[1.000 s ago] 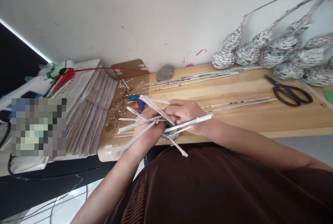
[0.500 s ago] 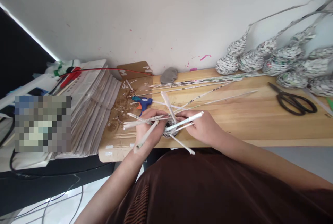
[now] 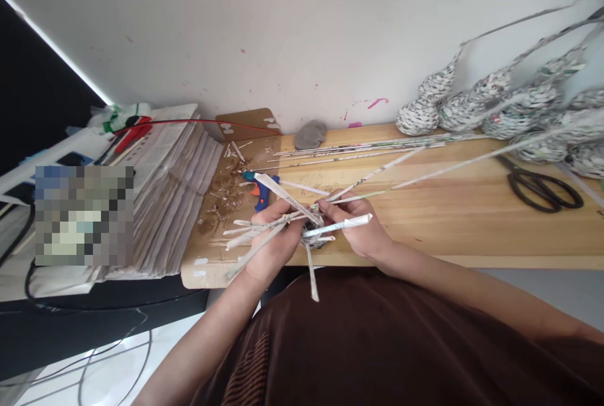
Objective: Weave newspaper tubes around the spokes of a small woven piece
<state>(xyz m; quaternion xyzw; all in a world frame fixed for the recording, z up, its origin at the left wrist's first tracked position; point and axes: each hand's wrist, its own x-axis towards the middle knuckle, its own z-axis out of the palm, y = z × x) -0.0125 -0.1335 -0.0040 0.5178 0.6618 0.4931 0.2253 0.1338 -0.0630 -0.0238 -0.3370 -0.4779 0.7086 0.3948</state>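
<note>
The step in hand looks like weaving: a small rounded grey-white body of woven newspaper (image 3: 310,241) sits between the two hands, at the front edge of the pale wooden tabletop (image 3: 425,230). The left hand (image 3: 278,233) grasps its near side, though its fingertips are partly hidden. The right hand (image 3: 353,222) pinches a long thin rolled-newspaper strand (image 3: 453,165) between thumb and fingers, close to the rim; the strand slants away over the tabletop, and a second speckled strand (image 3: 380,173) angles off beside it. Carrying the strand around the next upright would seem to call for a firm left hold and a light, even pull, since rolled paper can crease.

Stiff white paper spokes (image 3: 346,225) splay outward from the body, straight, flattened at some tips. Against the wall stand gourd-shaped woven newspaper forms (image 3: 418,118), bulbous and ridged, with tapering stems. Slim printed paper rods (image 3: 358,149) lie near a smooth grey stone-like lump (image 3: 310,135), and a blue plastic glue gun (image 3: 262,195) rests just beyond the left hand
</note>
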